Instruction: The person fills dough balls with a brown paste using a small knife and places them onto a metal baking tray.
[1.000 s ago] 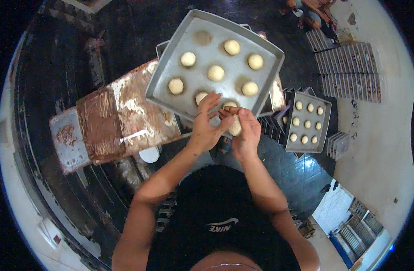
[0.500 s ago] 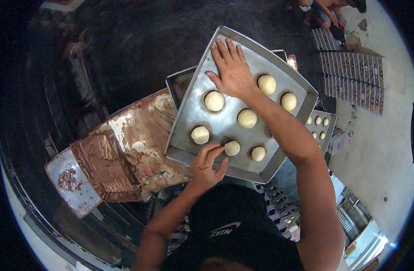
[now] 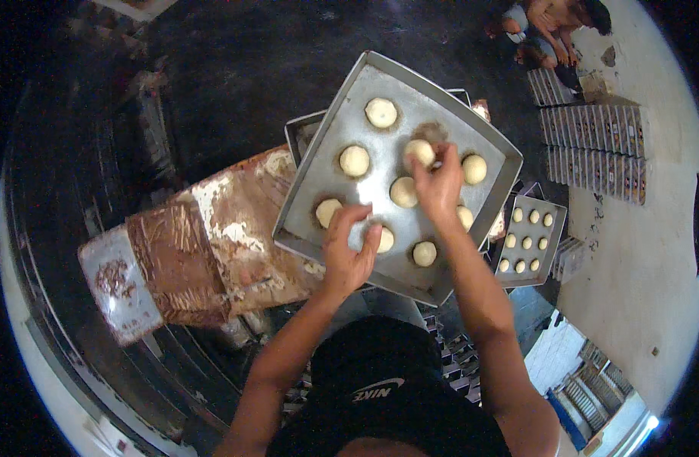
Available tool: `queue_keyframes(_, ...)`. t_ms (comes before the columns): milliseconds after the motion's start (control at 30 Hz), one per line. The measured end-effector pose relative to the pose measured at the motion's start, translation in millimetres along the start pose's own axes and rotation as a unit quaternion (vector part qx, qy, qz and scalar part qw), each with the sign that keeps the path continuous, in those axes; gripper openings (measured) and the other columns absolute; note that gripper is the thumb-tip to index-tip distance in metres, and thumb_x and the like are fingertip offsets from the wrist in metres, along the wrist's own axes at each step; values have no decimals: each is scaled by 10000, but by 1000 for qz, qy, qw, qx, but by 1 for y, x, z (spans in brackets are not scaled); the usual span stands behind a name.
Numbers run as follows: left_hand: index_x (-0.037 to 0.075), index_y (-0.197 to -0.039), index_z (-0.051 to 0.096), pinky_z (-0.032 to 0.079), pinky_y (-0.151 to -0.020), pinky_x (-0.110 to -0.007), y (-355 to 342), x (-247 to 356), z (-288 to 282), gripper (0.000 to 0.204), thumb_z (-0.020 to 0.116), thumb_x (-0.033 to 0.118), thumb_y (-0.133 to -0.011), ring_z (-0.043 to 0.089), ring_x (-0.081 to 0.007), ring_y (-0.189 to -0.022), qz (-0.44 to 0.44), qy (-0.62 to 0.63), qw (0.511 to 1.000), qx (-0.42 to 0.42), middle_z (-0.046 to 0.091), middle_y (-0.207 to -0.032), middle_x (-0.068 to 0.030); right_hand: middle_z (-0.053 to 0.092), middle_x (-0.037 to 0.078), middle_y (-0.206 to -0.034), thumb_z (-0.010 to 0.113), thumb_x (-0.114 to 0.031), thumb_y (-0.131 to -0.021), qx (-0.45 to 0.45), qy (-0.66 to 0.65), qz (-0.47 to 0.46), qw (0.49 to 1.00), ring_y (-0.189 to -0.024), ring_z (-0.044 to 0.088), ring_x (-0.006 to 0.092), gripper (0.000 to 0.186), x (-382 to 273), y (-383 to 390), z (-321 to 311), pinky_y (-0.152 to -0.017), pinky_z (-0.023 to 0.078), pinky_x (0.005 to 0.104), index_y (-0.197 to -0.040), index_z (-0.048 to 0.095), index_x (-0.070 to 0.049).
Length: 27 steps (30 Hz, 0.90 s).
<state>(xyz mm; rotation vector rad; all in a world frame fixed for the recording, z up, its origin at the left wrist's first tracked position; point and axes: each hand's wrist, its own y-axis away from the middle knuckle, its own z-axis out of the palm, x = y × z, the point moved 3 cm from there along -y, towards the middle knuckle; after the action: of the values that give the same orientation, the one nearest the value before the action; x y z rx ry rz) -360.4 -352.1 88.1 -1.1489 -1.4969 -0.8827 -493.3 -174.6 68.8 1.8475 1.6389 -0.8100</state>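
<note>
Dough balls (image 3: 403,192) in the head view number nine at the large metal tray (image 3: 371,186): eight rest in it, and the right hand (image 3: 439,181) grasps one more dough ball (image 3: 418,153) between thumb and curled fingers. Empty, the left hand (image 3: 350,255) has its fingers loosely parted by two near balls; any contact is unclear. Another tray (image 3: 523,229), rightward, bears nine.

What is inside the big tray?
Eight dough balls, plus a ninth in the right hand. The left hand and right forearm partly cover some; their undersides are hidden.
</note>
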Motion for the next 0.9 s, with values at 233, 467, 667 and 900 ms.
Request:
queue_keyframes(233, 20, -847, 606, 452, -614, -329, 78, 65, 17, 304, 635, 264, -1026, 566, -161, -704, 20, 33, 997, 71, 632, -804, -67, 618, 27, -912, 647, -252, -1030, 24, -401, 7, 916, -872, 562, 128, 253, -65, 208, -65, -807, 474, 295, -967, 621, -9)
queue_keyframes(467, 28, -1187, 669, 527, -937, -318, 187, 65, -45, 473, 879, 215, -806, 668, -154, -1031, -96, 252, 961, -67, 717, -1087, -65, 680, 140, -1050, 611, -413, -1028, -184, -469, 247, 827, -973, 659, 247, 403, -73, 279, -85, -827, 541, 387, -884, 630, -38)
queue_keyframes(667, 35, -1258, 660, 511, -1020, -337, 269, 53, -121, 584, 911, 147, -742, 664, -155, -1125, -200, 192, 960, 40, 720, -1225, -81, 429, 251, -1552, 703, -148, -934, -191, -373, -125, 899, -1442, 390, 357, 213, -118, 355, -40, -1169, 320, 470, -1064, 609, -8)
queue_keyframes(900, 41, -1255, 612, 548, -948, -318, 305, -17, -266, 558, 883, 48, -767, 665, -138, -1044, -153, 123, 948, 252, 703, -1136, -37, 577, 225, -1283, 760, -130, -855, -288, -56, -329, 897, -1236, 548, 408, 475, -118, 369, 194, -1031, 462, 480, -1273, 554, -34)
